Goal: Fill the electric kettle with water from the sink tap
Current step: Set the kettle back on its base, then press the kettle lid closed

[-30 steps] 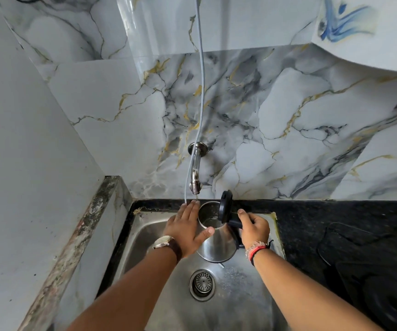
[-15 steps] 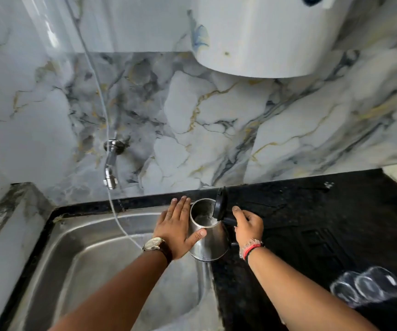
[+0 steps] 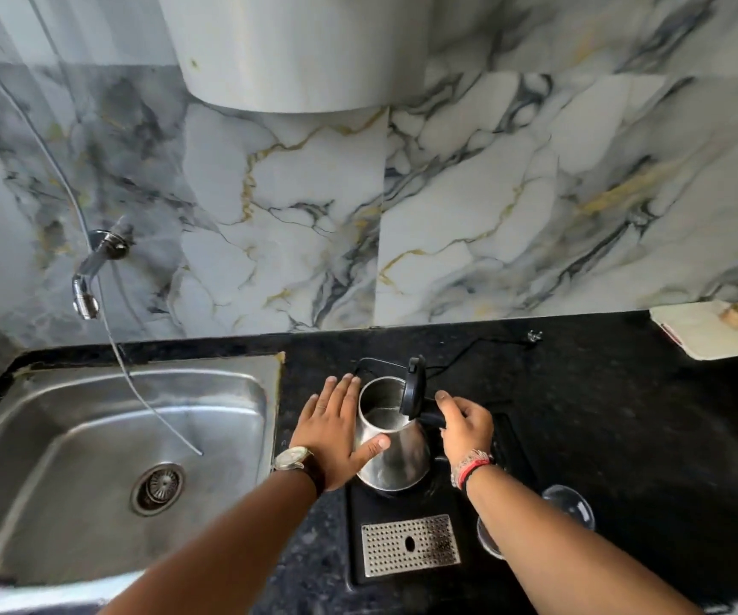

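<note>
Black speckled stone makes up the counter (image 3: 602, 415), and the steel kettle (image 3: 396, 454) is the thing to steer by. Nearest me, in front of the kettle, a perforated metal grille (image 3: 410, 545) lies in a dark tray, with a clear glass (image 3: 569, 508) to its right. The kettle stands upright on the counter to the right of the sink (image 3: 105, 459), its black lid (image 3: 412, 388) tipped up, water showing inside. The left hand (image 3: 336, 432) lies flat and spread against the kettle's left wall, thumb across the steel; the right hand (image 3: 467, 426) is wrapped round the black handle. Behind the kettle a dark cord runs across the stone. Far left of the kettle, the tap (image 3: 92, 268) juts from the marbled wall (image 3: 513, 206) above the sink, a thin hose (image 3: 136, 383) trailing into the basin. Above hangs a pale rounded tank (image 3: 296, 51).

A second ago the kettle sat under the tap inside the sink; now it is out over the counter, both hands placed as before.
</note>
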### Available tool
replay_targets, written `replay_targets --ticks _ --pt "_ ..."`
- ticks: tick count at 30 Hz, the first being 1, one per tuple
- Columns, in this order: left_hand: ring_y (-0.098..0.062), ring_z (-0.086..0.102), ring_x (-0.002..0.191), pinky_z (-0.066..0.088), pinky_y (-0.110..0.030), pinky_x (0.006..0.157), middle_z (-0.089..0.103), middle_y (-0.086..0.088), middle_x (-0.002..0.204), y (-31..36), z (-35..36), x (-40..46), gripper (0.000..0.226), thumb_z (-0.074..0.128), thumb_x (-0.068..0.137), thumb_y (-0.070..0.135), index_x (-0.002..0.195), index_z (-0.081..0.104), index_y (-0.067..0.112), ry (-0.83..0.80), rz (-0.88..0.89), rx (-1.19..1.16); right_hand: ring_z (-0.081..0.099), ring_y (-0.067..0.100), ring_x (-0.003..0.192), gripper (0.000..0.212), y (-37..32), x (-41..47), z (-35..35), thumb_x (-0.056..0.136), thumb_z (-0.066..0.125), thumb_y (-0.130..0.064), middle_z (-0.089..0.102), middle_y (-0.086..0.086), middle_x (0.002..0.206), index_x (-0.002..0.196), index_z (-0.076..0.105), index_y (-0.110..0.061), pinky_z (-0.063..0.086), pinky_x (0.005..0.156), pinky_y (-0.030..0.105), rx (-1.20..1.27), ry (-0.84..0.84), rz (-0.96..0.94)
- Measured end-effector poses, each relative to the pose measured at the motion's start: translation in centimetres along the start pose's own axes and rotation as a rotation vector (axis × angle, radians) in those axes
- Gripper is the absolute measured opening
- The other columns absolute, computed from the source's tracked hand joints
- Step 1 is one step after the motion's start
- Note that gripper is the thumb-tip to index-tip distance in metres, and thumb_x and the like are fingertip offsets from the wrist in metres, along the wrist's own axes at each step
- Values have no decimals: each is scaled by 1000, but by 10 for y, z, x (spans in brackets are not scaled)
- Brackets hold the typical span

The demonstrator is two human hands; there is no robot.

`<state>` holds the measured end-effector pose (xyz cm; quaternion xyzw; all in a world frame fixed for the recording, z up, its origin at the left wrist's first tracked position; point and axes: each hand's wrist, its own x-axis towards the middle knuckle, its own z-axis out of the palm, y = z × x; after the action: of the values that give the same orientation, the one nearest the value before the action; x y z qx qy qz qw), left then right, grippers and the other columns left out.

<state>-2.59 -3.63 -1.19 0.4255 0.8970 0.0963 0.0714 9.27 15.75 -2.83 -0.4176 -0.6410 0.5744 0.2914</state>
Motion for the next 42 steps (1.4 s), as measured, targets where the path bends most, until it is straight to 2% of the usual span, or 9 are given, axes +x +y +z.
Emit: replay_targets --ticks 8,11,14,20,22,24,27,33,42 --pt "-19 -20 152 -3 -44 124 -12 0 169 28 10 -1 108 9 83 91 158 -17 18 -63 -71 34 32 11 46 52 14 12 -21 83 70 -41 32 -15 42 47 44 -16 33 59 41 48 -85 58" --pt "-20 -18 152 -1 -45 124 -10 0 170 36 12 -4 107 11 84 90 158 -17 18 -92 -64 55 44 24 61 62 23 25 -28 81 70 -43 46 6 57 71 56 17 39 64 41 61 -155 90" --pt "-20 -18 152 0 -47 124 -9 2 170 33 14 -8 108 12 83 92 157 -19 20 -116 -83 43 50 29 74 71 24 22 -29 80 69 -44 52 14 73 88 56 26 43 69 42 94 -197 107" --pt "-23 -26 150 -3 -52 124 -19 6 167 37 15 -4 120 16 72 99 154 -27 22 -166 -130 34 56 25 81 70 19 23 -34 80 67 -48 56 13 80 90 61 21 53 66 34 61 -253 145" --pt "-24 -28 149 -3 -53 123 -22 7 166 38 14 -4 124 18 69 101 153 -30 22 -189 -133 42 56 21 71 68 15 20 -39 79 67 -56 53 9 69 75 59 11 50 62 31 -37 -277 96" --pt "-24 -27 149 -2 -53 124 -24 7 165 38 13 -7 124 19 70 101 153 -29 23 -192 -127 32 58 15 62 51 10 18 -47 86 70 -56 60 -5 64 68 61 -9 46 63 31 -225 -253 -46" --pt "-21 -22 151 -1 -52 124 -19 7 167 34 5 -8 116 10 74 98 156 -22 24 -194 -83 21 73 22 90 9 2 10 -52 93 73 -22 80 -1 95 98 78 -17 57 84 38 -380 -125 -380" --pt "-20 3 155 13 -49 123 7 3 170 37 -33 0 86 35 90 57 161 -4 27 84 100 -126 64 34 126 60 -30 -20 -35 77 56 -11 76 6 131 136 71 -14 48 111 49 -630 -281 -637" --pt "-22 -7 154 9 -47 124 -3 0 170 63 -1 8 109 55 78 23 156 -21 24 -96 2 76 12 29 164 85 -34 -33 -24 92 51 -30 24 -11 177 169 15 -29 11 129 60 -1177 -454 -489"
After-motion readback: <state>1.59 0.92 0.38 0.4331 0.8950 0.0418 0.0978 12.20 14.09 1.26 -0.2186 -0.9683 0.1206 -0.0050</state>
